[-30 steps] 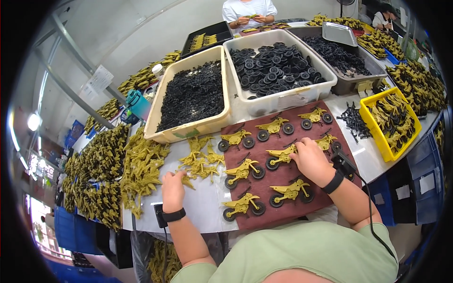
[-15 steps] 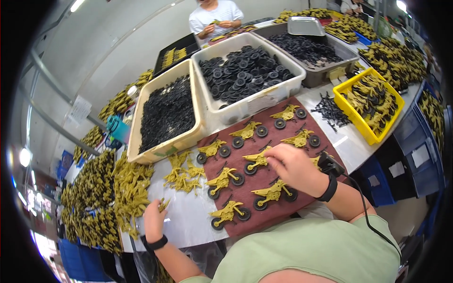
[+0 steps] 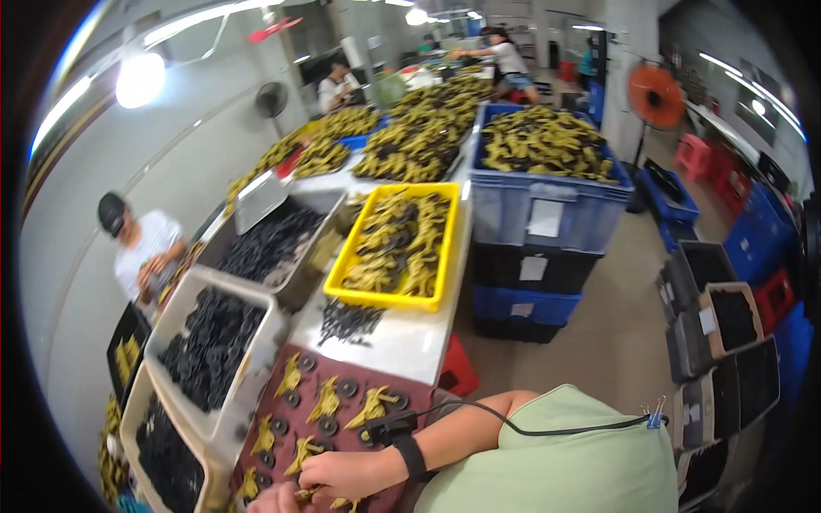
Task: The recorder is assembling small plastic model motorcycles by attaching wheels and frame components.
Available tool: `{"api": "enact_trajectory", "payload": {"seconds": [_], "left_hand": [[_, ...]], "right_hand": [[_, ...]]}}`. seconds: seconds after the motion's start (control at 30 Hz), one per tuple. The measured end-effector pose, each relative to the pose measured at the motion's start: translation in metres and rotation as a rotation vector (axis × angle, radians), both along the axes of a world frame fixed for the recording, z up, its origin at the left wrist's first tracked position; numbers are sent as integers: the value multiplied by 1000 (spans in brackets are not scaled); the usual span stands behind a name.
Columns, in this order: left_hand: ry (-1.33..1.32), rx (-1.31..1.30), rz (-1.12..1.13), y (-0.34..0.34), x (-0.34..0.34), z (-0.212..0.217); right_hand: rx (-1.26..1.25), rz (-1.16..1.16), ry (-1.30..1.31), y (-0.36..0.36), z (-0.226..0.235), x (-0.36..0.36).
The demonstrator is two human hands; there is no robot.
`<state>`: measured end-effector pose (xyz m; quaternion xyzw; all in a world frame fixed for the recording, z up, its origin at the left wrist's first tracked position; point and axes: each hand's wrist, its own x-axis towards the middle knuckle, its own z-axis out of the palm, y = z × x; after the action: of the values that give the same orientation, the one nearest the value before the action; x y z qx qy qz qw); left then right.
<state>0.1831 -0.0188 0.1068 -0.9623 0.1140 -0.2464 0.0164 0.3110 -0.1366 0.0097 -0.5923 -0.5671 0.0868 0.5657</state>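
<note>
Left hand (image 3: 275,499) and right hand (image 3: 346,473) now meet low over the maroon cloth (image 3: 368,374); half a second ago the left was out over the table to the cloth's left. The whole view has also swung to the right.

Right fingertips close on a small yellow piece (image 3: 305,493), mostly hidden between the hands. The left hand is just beside it, cut by the lower edge, so I cannot tell whether it grips too; two hands together would suit steadying something so small.

Around them, toy motorbikes (image 3: 372,406) lie in rows on the cloth, spaced apart, probably so each can be reached without disturbing its neighbours. The fabric likely checks sliding on the smooth white table (image 3: 402,344).

To the left, the white bin (image 3: 256,378) holds loose black wheels, its deep walls presumably keeping them from rolling off. Beyond the cloth's far edge lies a loose pile of black parts (image 3: 346,322), perhaps left out for easy picking. Farther still, the yellow tray (image 3: 446,256) holds yellow-and-black pieces, its raised rim seemingly there to contain the heap.
</note>
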Motion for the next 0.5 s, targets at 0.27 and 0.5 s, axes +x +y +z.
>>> {"api": "enact_trajectory", "payload": {"seconds": [0.27,0.5], "left_hand": [[182,-718,26,-31,55,-32],[518,-499,-38,-42,75,-20]], "right_hand": [[66,-107,611,-40,3,18],[-62,121,431,-72,-17,41]]}}
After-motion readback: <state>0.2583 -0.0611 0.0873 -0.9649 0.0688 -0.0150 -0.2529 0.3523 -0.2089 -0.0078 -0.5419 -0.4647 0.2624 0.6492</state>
